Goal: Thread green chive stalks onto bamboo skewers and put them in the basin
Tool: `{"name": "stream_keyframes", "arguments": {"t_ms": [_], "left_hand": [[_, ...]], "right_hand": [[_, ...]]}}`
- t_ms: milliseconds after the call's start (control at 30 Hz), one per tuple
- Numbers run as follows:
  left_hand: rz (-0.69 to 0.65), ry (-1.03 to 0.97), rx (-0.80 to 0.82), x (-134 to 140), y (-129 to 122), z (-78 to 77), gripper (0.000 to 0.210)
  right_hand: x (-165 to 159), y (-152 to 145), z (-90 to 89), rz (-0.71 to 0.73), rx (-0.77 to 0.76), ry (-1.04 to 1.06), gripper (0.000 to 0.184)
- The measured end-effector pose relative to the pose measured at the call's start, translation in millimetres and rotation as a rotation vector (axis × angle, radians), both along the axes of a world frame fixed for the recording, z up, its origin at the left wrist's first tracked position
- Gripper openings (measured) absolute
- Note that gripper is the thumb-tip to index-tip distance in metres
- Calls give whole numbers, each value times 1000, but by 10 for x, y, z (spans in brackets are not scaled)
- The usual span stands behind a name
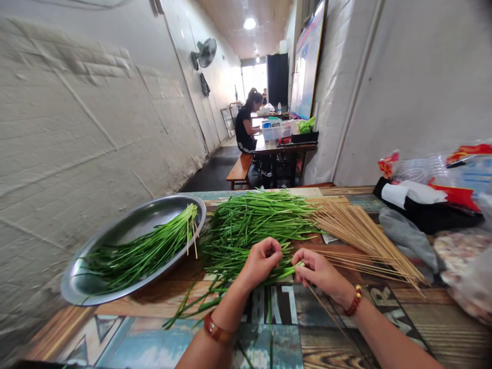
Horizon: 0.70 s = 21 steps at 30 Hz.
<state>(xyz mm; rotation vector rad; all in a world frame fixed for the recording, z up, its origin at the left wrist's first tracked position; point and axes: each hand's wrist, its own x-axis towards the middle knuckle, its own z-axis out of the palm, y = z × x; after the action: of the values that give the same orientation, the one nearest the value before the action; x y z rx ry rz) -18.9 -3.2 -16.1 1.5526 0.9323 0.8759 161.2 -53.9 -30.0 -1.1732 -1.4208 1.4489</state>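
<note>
My left hand [261,262] is closed in a pinch above the near edge of a large heap of green garlic chives [261,218]; what its fingertips hold, if anything, is hidden. Pale stem ends of a few chives [289,271] reach into my right hand [317,271], whose thumb and fingers are closed on them. From under that hand a thin bamboo skewer [326,310] slants down to the right. At left, a metal tray [75,287] holds more chives [149,251], bunched at their stem ends with two skewers [191,238] through them.
Many loose bamboo skewers [357,236] lie fanned out right of the heap. Plastic bags and packaging [430,189] crowd the right side, with a bag of pale pieces [465,271] nearer. Beyond the patterned table [161,343], a person [246,123] sits at another table.
</note>
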Motion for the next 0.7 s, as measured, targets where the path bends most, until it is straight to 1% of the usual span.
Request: {"name": "stream_keyframes", "arguments": {"t_ms": [100, 267, 433, 700], "left_hand": [[-14, 18, -4, 9, -9, -8, 10], [-29, 54, -17, 11, -33, 26, 17], [-26, 54, -16, 17, -48, 53, 16], [-36, 43, -23, 23, -43, 46, 16]], "right_hand": [[0, -2, 2, 9, -8, -1, 24], [8, -18, -6, 27, -1, 1, 25], [18, -28, -9, 30, 14, 9, 24], [29, -7, -30, 48, 49, 19, 25]]}}
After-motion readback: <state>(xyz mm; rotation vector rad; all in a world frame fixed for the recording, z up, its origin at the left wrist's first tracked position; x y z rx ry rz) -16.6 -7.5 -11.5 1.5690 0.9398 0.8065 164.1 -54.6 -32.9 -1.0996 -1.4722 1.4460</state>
